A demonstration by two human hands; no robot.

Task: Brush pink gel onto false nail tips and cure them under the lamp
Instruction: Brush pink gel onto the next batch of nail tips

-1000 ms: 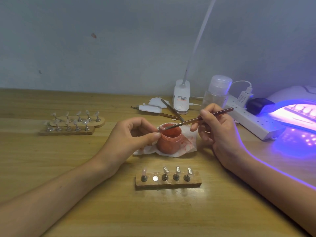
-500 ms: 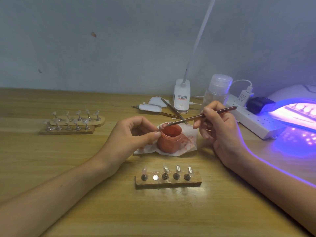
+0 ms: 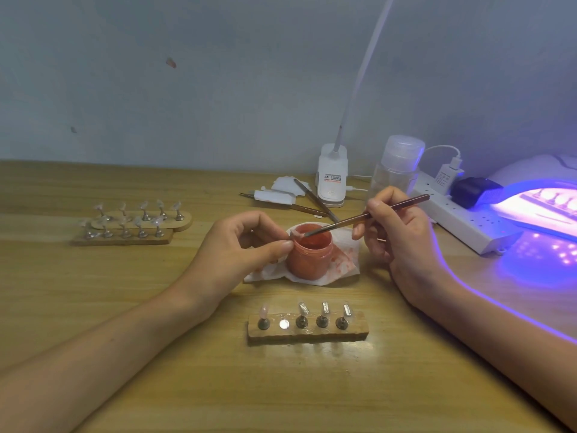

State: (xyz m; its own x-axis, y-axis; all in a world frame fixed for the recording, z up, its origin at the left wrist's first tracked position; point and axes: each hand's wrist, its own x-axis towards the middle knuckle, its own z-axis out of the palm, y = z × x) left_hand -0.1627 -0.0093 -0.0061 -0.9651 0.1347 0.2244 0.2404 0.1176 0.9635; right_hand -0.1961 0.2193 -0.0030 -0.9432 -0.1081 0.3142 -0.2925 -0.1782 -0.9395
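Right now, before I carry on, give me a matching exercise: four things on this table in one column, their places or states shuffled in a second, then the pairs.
Things:
1. brush
2. jar
3. lamp
4. nearest wooden stand

Places or states:
A. lit violet at the right edge
B. open, standing on a stained tissue
C. held in the right hand, bristles at the nail tip that the left hand pinches
D. front centre, one of five spots bare

Pairs: 1-C, 2-B, 3-A, 4-D
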